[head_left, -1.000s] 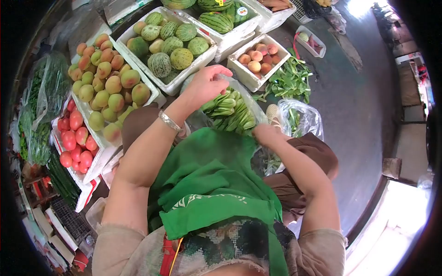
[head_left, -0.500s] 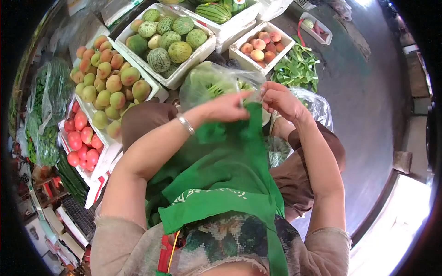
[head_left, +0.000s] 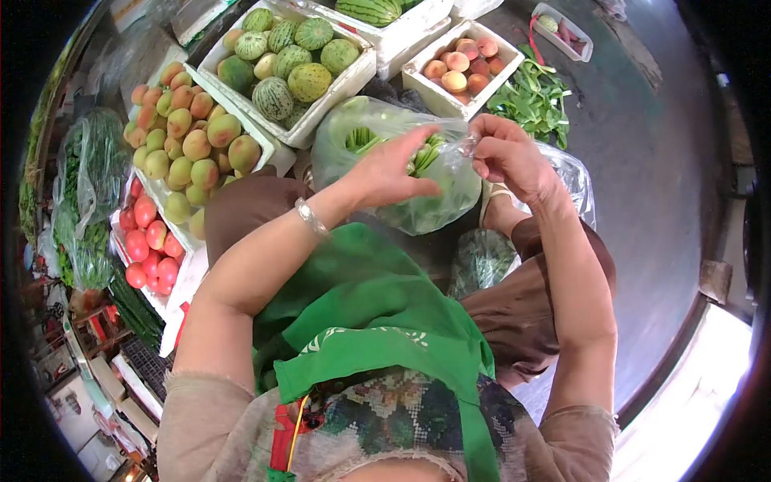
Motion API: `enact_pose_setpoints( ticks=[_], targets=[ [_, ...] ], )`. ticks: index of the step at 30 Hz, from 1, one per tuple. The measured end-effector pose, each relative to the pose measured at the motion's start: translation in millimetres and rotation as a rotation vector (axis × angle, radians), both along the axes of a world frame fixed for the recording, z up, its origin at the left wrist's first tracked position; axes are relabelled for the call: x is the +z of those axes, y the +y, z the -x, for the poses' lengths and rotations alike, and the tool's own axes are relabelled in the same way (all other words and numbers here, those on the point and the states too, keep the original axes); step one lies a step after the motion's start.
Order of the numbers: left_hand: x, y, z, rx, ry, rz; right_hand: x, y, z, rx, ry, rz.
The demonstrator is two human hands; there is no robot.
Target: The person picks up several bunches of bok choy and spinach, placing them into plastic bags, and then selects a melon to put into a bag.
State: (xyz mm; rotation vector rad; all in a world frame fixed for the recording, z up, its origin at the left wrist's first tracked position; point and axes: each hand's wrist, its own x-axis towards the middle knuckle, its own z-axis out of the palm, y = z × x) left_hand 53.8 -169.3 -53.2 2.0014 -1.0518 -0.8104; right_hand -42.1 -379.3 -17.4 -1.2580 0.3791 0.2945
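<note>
Between my knees stands a clear plastic bag (head_left: pixel 434 205) with green stalks (head_left: pixel 426 155) inside. My right hand (head_left: pixel 510 157) pinches the bag's edge at its right side, fingers bent. My left hand (head_left: pixel 393 170), with a silver bracelet at the wrist, hovers over the bag's mouth. Its thumb and fingers are spread apart and nothing is held in it. A green apron (head_left: pixel 361 297) lies over my lap, below the bag.
Ahead are foam boxes of striped melons (head_left: pixel 291 63), peaches (head_left: pixel 456 62) and watermelons (head_left: pixel 368 10). Peaches (head_left: pixel 195 145) and tomatoes (head_left: pixel 144 211) are at the left. Leafy greens (head_left: pixel 530 100) lie right of the peach box; another plastic bag (head_left: pixel 482 261) sits by my foot.
My left hand has opened with its thumb spread. The apron's raised edge has dropped from near my hands to my lap, uncovering the bag. My right hand has shifted slightly right.
</note>
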Motion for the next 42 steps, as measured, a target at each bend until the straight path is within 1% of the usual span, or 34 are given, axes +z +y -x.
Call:
enact_pose_setpoints(
  ticks=[1,2,3,5,6,7,8,9,11,12,13,15,17,18,19,20,21,22,23,25,26,27,29,30,32,34,35,36,37,38,39,40,41,42],
  targets=[
    [4.7,-3.7,-1.4,-0.069,0.062,0.1,2.6,2.8,-0.5,0.003,-0.002,0.001],
    [8.9,-6.6,-0.1,-0.124,0.45,0.091,5.7,8.2,-0.7,0.037,-0.004,0.03],
    [7.7,-8.7,0.1,-0.121,0.445,0.093,8.1,12.1,-1.2,0.069,-0.004,0.057],
    [2.1,-9.9,1.5,0.114,0.663,0.077,6.5,11.4,-2.2,0.09,-0.019,0.036],
    [6.5,-8.0,-1.8,0.117,0.663,0.076,2.2,7.3,-3.0,0.039,-0.091,0.192],
    [16.2,-4.3,-8.6,0.189,0.669,0.124,-0.2,2.0,-3.5,-0.013,-0.165,0.349],
    [24.6,-0.9,-14.8,0.26,0.674,0.175,0.8,-5.4,-3.2,0.053,-0.178,0.582],
    [30.5,3.2,-17.7,0.263,0.67,0.177,-0.1,-7.5,-0.4,0.055,-0.183,0.582],
    [39.7,13.1,-19.5,0.345,0.617,0.27,-7.1,-7.2,8.4,0.074,-0.284,0.887],
    [35.8,18.0,-18.3,0.338,0.594,0.313,-23.4,-11.9,11.2,0.209,-0.279,1.013],
    [41.8,20.8,-16.1,0.346,0.585,0.32,-25.9,-2.3,10.6,0.215,-0.292,1.014],
    [54.9,24.5,-6.2,0.332,0.613,0.275,-31.3,24.3,15.6,0.415,-0.04,1.182],
    [52.3,27.5,6.9,0.224,0.592,0.293,-59.6,40.8,18.2,0.344,-0.248,0.98],
    [49.2,27.5,11.7,0.034,0.414,0.351,-65.1,49.3,17.8,0.319,-0.367,0.899],
    [54.4,23.9,25.0,-0.029,0.46,0.395,-78.0,56.6,14.4,0.334,-0.517,0.955],
    [48.8,22.5,36.7,-0.039,0.59,0.401,-87.1,61.1,15.3,0.304,-0.511,0.707],
    [53.1,20.9,35.7,-0.137,0.499,0.357,-86.9,69.5,13.6,0.272,-0.497,0.463],
    [58.9,18.6,36.3,-0.133,0.497,0.349,-88.5,74.6,12.6,0.321,-0.396,0.673],
    [63.2,16.6,37.2,-0.131,0.494,0.341,-99.1,83.3,11.0,0.327,-0.4,0.677],
    [61.6,12.5,36.1,-0.162,0.437,0.337,-135.2,101.4,6.7,0.131,-0.463,0.674],
    [59.8,10.4,35.5,-0.197,0.382,0.322,-140.8,104.8,4.6,0.033,-0.498,0.669],
    [57.5,9.1,37.4,-0.187,0.37,0.327,-128.6,104.4,4.0,0.043,-0.512,0.67],
    [50.0,6.6,47.1,-0.194,0.419,0.343,-93.3,104.6,8.7,0.219,-0.523,0.662],
    [45.8,4.2,50.2,-0.162,0.424,0.349,-95.8,115.1,12.9,0.095,-0.439,0.474],
    [44.5,2.2,50.9,-0.125,0.327,0.392,-135.9,108.1,18.4,0.078,-0.546,0.472],
    [44.3,-1.1,49.1,-0.078,0.199,0.404,-151.7,111.5,25.2,-0.006,-0.222,0.288],
    [42.6,-3.5,50.5,-0.049,0.153,0.382,-140.8,110.7,-4.8,0.026,-0.264,0.287],
    [36.5,-6.4,49.7,-0.034,0.114,0.399,-116.1,138.7,-90.5,-0.01,-0.27,0.238],
    [35.0,-9.0,45.1,-0.025,0.083,0.416,-105.5,129.5,-80.5,-0.049,-0.267,0.19],
    [32.3,-11.1,39.8,-0.045,0.013,0.379,-99.4,124.5,-86.6,-0.09,-0.254,0.142],
    [33.4,-13.2,34.5,-0.032,-0.004,0.378,-89.4,122.3,-93.6,-0.135,-0.238,0.092],
    [35.2,-14.6,28.5,-0.051,-0.091,0.356,-80.7,120.3,-97.7,-0.184,-0.22,0.04],
    [37.5,-15.6,20.4,-0.07,-0.175,0.336,-91.5,84.3,-34.6,-0.232,-0.199,-0.01],
    [40.1,-14.7,11.7,-0.062,-0.338,0.264,-94.1,64.7,2.9,-0.279,-0.171,-0.055]
  ],
)
